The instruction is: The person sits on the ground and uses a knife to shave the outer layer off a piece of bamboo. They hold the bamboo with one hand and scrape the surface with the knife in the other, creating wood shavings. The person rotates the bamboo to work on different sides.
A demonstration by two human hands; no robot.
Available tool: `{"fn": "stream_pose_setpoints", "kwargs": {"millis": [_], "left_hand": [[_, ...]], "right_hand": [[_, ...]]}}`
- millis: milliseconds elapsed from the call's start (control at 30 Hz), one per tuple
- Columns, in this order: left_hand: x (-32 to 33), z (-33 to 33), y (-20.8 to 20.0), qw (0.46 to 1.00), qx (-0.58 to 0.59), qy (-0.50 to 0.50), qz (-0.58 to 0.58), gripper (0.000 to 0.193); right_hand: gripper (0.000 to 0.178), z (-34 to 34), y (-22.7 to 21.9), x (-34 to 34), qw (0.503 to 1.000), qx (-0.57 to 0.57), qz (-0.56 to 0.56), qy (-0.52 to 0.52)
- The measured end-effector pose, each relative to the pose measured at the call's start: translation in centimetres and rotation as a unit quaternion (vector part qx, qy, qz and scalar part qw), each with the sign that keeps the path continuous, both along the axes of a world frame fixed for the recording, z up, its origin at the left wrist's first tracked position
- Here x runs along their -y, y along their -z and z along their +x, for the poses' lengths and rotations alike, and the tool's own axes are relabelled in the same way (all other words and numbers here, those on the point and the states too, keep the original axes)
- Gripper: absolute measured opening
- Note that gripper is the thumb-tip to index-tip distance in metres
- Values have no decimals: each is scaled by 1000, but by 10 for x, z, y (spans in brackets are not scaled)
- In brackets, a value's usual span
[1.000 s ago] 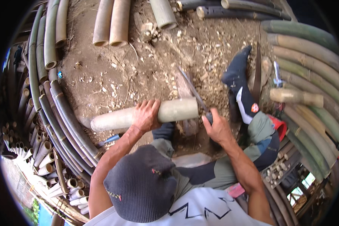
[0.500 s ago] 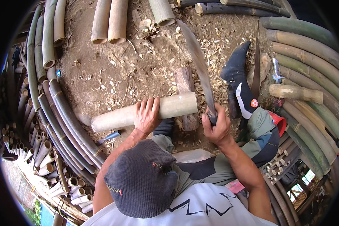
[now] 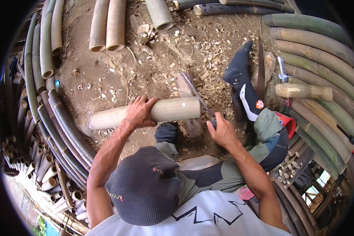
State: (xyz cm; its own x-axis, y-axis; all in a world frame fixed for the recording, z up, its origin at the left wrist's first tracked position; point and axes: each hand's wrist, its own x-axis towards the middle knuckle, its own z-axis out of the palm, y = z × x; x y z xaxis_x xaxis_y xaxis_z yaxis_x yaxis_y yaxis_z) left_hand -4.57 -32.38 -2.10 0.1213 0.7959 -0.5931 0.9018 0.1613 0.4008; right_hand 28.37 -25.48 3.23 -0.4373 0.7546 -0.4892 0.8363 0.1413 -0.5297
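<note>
Left hand (image 3: 139, 112): fingers bent over the upper side of a pale bamboo section (image 3: 175, 109), thumb apart on the near side; grip spans only part of the thick tube. Right hand (image 3: 223, 129): fingers folded closed around the dark handle of a long knife (image 3: 192, 86), its blade slanting up and left past the tube's right end; blade-to-bamboo contact cannot be told. The section lies crosswise ahead of the person, right portion over a wooden block (image 3: 194, 128), left end near the dark bamboo poles (image 3: 69, 120). Pale chips (image 3: 220, 47) litter the soil beyond. Right of the block: a foot in a black sock (image 3: 240, 63). Farther right, a wooden mallet (image 3: 304, 91) lies on green-brown bamboo poles (image 3: 314, 51).
</note>
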Motion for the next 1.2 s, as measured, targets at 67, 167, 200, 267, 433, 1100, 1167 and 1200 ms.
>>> {"fn": "stream_pose_setpoints", "kwargs": {"millis": [67, 167, 200, 267, 433, 1100, 1167, 1200], "left_hand": [[7, -2, 7, 999, -23, -1, 44, 94], [12, -1, 13, 999, -14, -10, 50, 88], [10, -1, 13, 999, -10, -12, 52, 87], [8, -1, 12, 999, -4, -17, 46, 85], [9, 2, 15, 997, -16, -10, 72, 82], [9, 2, 10, 998, -10, -15, 60, 82], [7, 2, 10, 998, -10, -15, 68, 83], [9, 3, 11, 997, -9, -16, 76, 83]], "right_hand": [[35, -9, -15, 0, 999, -24, -21, 22], [39, -34, -45, 2, 977, -172, 115, 45], [40, -39, -49, 1, 962, -220, 154, 53], [39, -25, -13, 7, 974, -167, 153, 25], [37, -3, 15, -14, 1000, -2, 3, 10], [37, -26, 7, 2, 986, -85, 137, -34], [34, -16, 26, -14, 998, 52, -31, -8], [34, -15, 26, -14, 1000, 12, 7, -7]]}}
